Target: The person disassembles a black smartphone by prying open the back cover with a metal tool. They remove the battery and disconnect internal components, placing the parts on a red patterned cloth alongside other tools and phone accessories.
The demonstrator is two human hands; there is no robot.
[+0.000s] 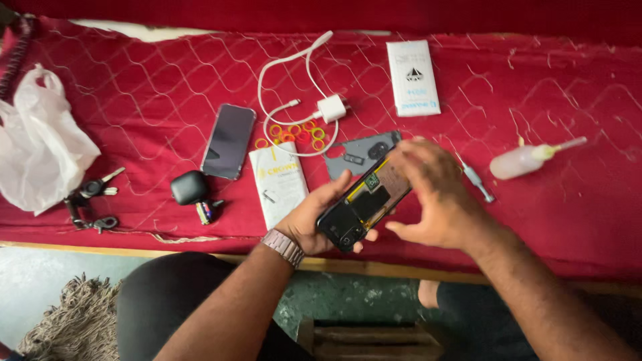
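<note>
Opened phone [364, 204], then screwdriver [479, 180], back cover [358, 155].

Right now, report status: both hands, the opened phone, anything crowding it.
Left hand cradles opened phone from below. Right hand fingers on its top end. Grey back cover lies just behind; screwdriver beside right hand.

1 head camera looks down, close over the red cloth [535, 220].
</note>
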